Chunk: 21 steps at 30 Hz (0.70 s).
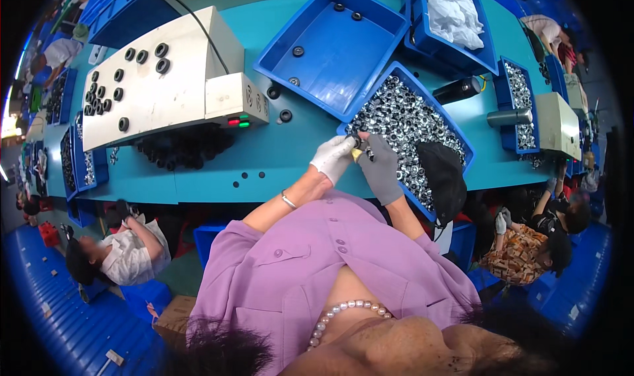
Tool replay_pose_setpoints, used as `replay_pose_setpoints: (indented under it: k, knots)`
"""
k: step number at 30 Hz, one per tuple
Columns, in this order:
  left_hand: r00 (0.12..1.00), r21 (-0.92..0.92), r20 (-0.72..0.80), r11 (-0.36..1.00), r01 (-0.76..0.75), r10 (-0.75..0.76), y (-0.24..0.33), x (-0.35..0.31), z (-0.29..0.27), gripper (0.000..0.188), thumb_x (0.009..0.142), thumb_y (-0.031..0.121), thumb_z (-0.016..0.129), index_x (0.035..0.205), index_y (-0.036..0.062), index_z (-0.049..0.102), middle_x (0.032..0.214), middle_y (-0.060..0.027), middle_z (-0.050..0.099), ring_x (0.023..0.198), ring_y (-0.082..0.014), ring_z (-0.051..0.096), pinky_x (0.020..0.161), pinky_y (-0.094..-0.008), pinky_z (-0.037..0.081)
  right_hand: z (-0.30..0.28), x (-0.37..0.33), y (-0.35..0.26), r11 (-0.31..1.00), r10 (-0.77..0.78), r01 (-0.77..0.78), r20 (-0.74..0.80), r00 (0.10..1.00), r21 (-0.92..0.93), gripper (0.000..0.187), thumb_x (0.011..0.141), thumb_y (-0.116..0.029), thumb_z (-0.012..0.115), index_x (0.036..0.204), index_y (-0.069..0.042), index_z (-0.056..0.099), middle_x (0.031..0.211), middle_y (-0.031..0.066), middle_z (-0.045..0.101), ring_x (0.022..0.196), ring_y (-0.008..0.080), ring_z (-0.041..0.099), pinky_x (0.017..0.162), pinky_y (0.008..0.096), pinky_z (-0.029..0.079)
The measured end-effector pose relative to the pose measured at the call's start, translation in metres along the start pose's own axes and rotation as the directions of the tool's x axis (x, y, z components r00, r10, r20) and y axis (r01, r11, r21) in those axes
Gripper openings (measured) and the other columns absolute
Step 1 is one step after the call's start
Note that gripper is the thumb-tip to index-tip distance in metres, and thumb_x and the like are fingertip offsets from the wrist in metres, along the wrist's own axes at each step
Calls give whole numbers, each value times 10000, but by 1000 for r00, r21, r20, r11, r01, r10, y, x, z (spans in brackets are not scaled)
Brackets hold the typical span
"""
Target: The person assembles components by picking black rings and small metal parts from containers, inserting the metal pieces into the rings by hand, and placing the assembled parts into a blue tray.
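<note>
My left hand (332, 159), in a white glove, pinches a small black ring-shaped part (356, 140) at its fingertips. My right hand (382, 166), in a grey glove, is closed close against it, fingertips meeting the left ones. A small yellowish piece (356, 154) shows by the right fingertips; whether it is held or worn on a finger I cannot tell. Both hands are above the near left edge of a blue bin (470, 150) full of shiny metal ring parts (399, 115). A black cloth-like item (444, 178) covers the bin's near right side.
A larger blue tray (323, 52) holds several black rings. At left stands a cream machine housing (158, 78) with black rings on top and a dark pile (185, 150) beneath. A black cylinder (457, 90) lies right of the bin. Co-workers sit at both sides.
</note>
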<state>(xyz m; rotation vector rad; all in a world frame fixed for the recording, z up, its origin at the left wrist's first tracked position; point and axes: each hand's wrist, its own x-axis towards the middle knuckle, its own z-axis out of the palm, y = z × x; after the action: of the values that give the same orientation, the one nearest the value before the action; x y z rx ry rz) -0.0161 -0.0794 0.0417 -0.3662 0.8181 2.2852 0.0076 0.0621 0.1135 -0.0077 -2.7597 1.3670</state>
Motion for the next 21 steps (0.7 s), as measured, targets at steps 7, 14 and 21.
replay_pose_setpoints:
  k: [7, 14, 21]
  knots:
    - [997, -217, 59, 976, -33, 47, -11, -5, 1, 192, 965, 189, 610, 1027, 13, 565, 1039, -62, 588, 997, -189, 569, 951, -360, 451, -2, -4, -1, 992, -78, 85, -78, 994, 96, 358, 751, 8, 657, 1108, -18, 658, 845, 92, 580, 724, 203, 590, 656, 319, 478]
    - [995, 37, 2, 994, -99, 99, -10, -8, 42, 213, 954, 136, 613, 1102, -11, 570, 1037, -65, 605, 968, -156, 583, 916, -336, 479, -33, -3, 12, 908, 89, -93, 27, 996, 408, 490, 770, 23, 587, 1257, -26, 602, 941, 50, 617, 804, 128, 599, 717, 260, 491]
    - [916, 429, -85, 844, -323, 393, -33, 7, 63, 208, 910, 40, 626, 1101, -44, 632, 973, -60, 662, 847, -118, 623, 763, -250, 521, -60, -1, 47, 936, -48, 30, 43, 998, 351, 320, 767, -48, 635, 1080, -3, 687, 891, 85, 606, 843, 198, 594, 758, 301, 464]
